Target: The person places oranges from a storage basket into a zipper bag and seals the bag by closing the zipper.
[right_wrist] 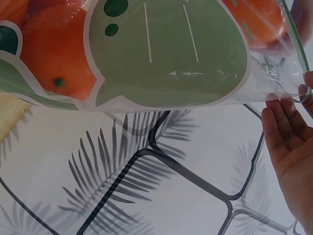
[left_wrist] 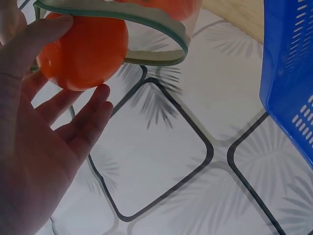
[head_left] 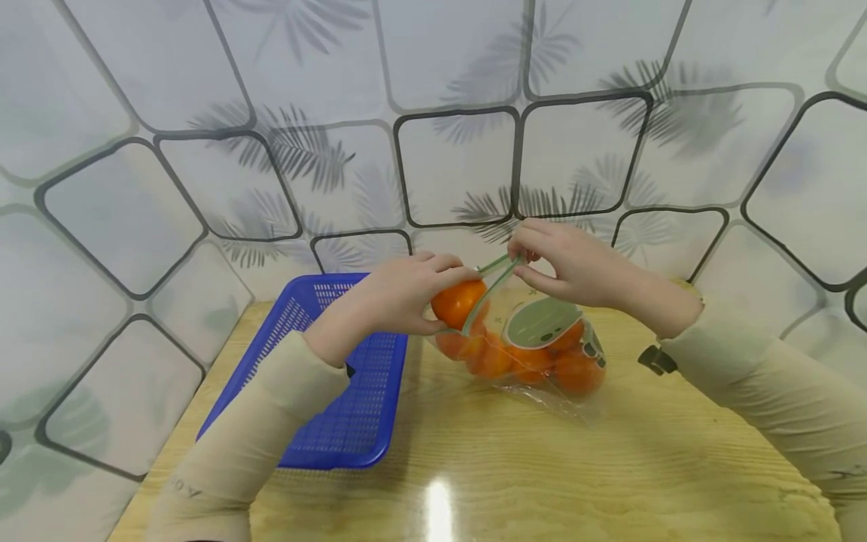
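My left hand (head_left: 403, 290) holds an orange (head_left: 457, 302) at the mouth of a clear zip bag (head_left: 497, 320). In the left wrist view, thumb and fingers curl round that orange (left_wrist: 85, 54), right at the bag's green-edged opening (left_wrist: 161, 36). My right hand (head_left: 572, 263) pinches the bag's rim at its upper corner; the right wrist view shows the fingers (right_wrist: 281, 132) on that edge. Several oranges (head_left: 576, 369) lie inside the bag, partly covered by its printed green shape (head_left: 542, 322). The bag rests on the wooden table (head_left: 515, 474).
A blue plastic basket (head_left: 386, 421) with slotted walls stands left of the bag, partly beneath my left forearm. Behind the table rises a white wall covering (head_left: 460, 169) with dark rounded outlines and leaf prints.
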{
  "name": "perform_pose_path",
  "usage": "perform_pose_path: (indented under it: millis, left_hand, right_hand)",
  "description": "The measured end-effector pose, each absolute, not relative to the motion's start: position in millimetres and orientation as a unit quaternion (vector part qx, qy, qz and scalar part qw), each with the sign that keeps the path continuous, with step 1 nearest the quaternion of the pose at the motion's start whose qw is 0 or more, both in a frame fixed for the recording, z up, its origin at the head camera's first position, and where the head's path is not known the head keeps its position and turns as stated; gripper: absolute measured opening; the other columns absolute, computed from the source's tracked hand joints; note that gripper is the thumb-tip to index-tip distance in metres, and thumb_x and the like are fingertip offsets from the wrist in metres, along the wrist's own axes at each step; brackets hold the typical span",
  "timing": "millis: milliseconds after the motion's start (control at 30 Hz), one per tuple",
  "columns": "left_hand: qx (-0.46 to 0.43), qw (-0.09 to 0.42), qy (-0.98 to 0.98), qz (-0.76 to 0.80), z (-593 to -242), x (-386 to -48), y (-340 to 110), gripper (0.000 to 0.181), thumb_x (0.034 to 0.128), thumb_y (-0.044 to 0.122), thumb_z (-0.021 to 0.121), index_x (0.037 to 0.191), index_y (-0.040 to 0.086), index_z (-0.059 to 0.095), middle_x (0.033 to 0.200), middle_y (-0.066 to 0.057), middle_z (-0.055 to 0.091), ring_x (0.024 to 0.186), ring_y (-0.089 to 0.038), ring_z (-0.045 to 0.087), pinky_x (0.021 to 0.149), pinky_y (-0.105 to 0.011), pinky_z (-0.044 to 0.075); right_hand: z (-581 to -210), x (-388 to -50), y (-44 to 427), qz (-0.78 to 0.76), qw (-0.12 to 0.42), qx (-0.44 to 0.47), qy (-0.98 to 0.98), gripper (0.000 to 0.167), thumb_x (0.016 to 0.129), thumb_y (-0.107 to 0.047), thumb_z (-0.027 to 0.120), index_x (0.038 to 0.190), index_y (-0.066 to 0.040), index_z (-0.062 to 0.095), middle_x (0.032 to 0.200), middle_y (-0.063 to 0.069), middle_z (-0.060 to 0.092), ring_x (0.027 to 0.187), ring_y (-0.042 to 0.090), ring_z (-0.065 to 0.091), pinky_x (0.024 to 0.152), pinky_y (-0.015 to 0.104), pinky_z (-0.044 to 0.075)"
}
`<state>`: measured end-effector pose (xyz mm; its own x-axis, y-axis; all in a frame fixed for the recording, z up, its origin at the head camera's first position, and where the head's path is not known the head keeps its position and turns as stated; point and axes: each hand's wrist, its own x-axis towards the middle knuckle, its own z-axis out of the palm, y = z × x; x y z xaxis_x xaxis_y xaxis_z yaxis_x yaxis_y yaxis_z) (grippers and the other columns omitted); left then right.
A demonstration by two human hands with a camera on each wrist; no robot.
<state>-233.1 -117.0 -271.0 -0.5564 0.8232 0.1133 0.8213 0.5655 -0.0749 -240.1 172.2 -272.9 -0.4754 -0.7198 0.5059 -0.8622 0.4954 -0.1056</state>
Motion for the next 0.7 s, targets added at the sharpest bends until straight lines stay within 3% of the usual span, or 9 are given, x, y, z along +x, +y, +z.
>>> perform_pose_path:
  millis: [300,533,700]
  left_hand:
    - [-0.470,0.041,-0.881,-0.037,-274.0,-235.3,-114.3,0.072,0.0879,0.031,0.089,0.151,0.020,0.057,0.144,-0.001,0.064,0.124,-0.024,0.066,0.099,-0.041,0.059]
    - [-0.460,0.047,-0.885,-0.055,-273.9,-236.3,-114.5,0.070,0.0887,0.026,0.088,0.150,0.018,0.057,0.138,-0.003,0.063,0.110,-0.022,0.069,0.093,-0.037,0.060]
    - [-0.435,0.064,-0.897,-0.042,-274.3,-236.0,-113.0,0.057,0.0888,0.031,0.088,0.136,0.015,0.061,0.123,-0.003,0.066,0.098,-0.020,0.068,0.086,-0.035,0.059]
  right_hand:
    - [-273.5,-241.3,171.2,0.175,0.204,0.476,-0.838,0.011,0.096,-0.004,0.073,0.103,-0.008,0.064,0.099,0.004,0.065,0.087,0.018,0.065,0.077,0.039,0.057]
    - [-274.2,-244.1,171.2,0.173,0.204,0.477,-0.838,0.011,0.096,-0.005,0.073,0.103,-0.007,0.064,0.099,0.005,0.064,0.087,0.019,0.065,0.076,0.039,0.057]
    - [-273.5,-244.2,172.3,0.169,0.188,0.467,-0.848,0.010,0.098,-0.007,0.072,0.104,-0.007,0.064,0.099,0.005,0.064,0.086,0.019,0.064,0.077,0.039,0.056]
